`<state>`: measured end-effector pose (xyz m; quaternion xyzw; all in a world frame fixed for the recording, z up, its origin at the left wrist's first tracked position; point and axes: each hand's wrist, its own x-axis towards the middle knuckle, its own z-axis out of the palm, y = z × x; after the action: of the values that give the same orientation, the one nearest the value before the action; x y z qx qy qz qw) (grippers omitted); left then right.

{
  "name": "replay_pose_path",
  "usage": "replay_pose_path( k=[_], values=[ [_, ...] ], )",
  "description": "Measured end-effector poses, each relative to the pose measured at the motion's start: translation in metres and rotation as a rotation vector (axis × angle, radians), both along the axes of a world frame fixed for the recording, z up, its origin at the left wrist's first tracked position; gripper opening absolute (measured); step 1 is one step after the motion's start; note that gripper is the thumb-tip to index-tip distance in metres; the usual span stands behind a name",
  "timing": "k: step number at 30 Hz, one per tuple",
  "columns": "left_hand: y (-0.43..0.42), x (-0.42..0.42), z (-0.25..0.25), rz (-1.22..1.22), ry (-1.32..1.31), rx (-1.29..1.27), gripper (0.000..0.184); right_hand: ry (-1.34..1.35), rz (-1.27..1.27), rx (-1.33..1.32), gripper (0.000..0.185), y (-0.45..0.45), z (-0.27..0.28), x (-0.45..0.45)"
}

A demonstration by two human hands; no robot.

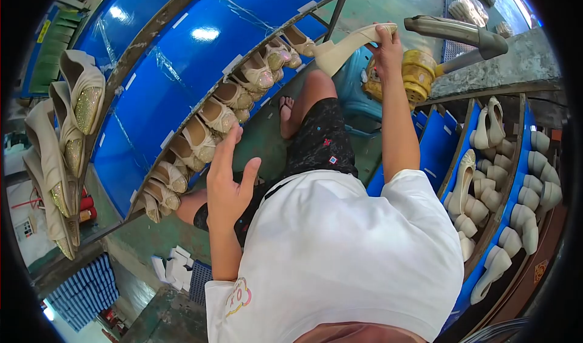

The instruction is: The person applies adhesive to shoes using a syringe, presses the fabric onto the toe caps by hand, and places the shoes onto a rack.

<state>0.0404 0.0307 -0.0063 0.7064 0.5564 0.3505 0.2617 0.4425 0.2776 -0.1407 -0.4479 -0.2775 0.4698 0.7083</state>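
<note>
My right hand [388, 50] is raised ahead of me, closed around one end of a cream shoe [349, 47]. The shoe's thick heel end points left, and the gripped end is close to the mouth of a metal nozzle [440, 30]. My left hand [229, 188] is held out with fingers extended and thumb apart, holding nothing. Beside its fingertips, beige shoes with glittery toes [218, 115] stand in a row along the blue rack shelf [188, 57]. Whether the fingertips touch a shoe I cannot tell.
More glittery-toed shoes [87, 94] hang over the rack's left edge. A yellow perforated machine part [416, 76] and a blue plastic stool [358, 91] stand ahead. To my right, a second rack holds several cream shoes [495, 191]. White boxes [178, 267] lie at lower left.
</note>
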Motion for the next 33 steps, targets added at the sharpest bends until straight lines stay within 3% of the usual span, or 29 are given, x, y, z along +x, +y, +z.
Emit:
replay_pose_path(
  k=[11, 17, 20, 27, 33],
  values=[
    [0.002, 0.002, 0.0, 0.005, 0.027, -0.037, 0.054, -0.083, -0.039, 0.006, 0.081, 0.013, -0.014, 0.019],
    [0.002, 0.002, -0.002, -0.014, 0.02, -0.049, 0.053, -0.09, -0.037, 0.003, 0.08, 0.008, -0.013, 0.016],
    [0.006, 0.004, 0.004, -0.006, -0.042, -0.098, 0.054, -0.121, 0.0, -0.027, 0.077, -0.013, 0.019, -0.013],
    [0.029, 0.01, 0.004, 0.025, 0.08, 0.084, 0.06, -0.101, 0.526, 0.181, 0.067, -0.126, 0.097, -0.172],
    [0.017, -0.004, 0.009, 0.089, -0.065, 0.002, 0.058, -0.126, 0.653, 0.282, 0.057, -0.169, 0.141, -0.213]
  ],
)
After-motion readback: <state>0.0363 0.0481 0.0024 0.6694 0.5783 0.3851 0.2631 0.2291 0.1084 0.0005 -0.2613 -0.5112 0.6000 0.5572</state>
